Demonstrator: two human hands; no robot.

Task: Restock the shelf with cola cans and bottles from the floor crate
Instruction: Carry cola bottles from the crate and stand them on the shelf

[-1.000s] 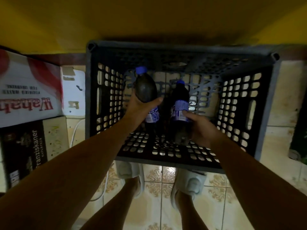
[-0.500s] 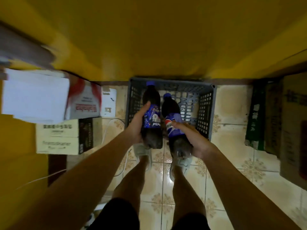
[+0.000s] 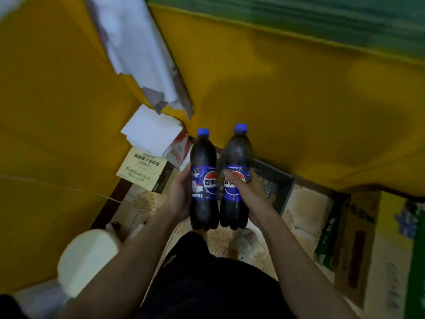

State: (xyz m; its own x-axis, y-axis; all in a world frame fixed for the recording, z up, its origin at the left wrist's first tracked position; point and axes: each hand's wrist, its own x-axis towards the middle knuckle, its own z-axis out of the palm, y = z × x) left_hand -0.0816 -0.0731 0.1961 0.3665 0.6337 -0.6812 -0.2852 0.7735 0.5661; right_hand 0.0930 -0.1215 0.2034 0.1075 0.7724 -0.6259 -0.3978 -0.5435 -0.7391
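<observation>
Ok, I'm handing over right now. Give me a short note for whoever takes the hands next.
Left hand: grips the left bottle at its label.
Right hand: grips the right bottle at its label.
Both bottles are upright, side by side, capped, held above the floor; the crate sits below and beyond them.
Done: two bottles are out of the crate.
Left: set both on the shelf, not clearly in view here. What remains in the crate cannot be seen.

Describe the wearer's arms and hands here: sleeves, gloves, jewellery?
Both forearms are bare to the frame's edge: no sleeves show. The left hand and right hand wear no gloves, and no rings, watch or wristbands are visible. Dim light and blur hide finer detail such as nails.
</observation>
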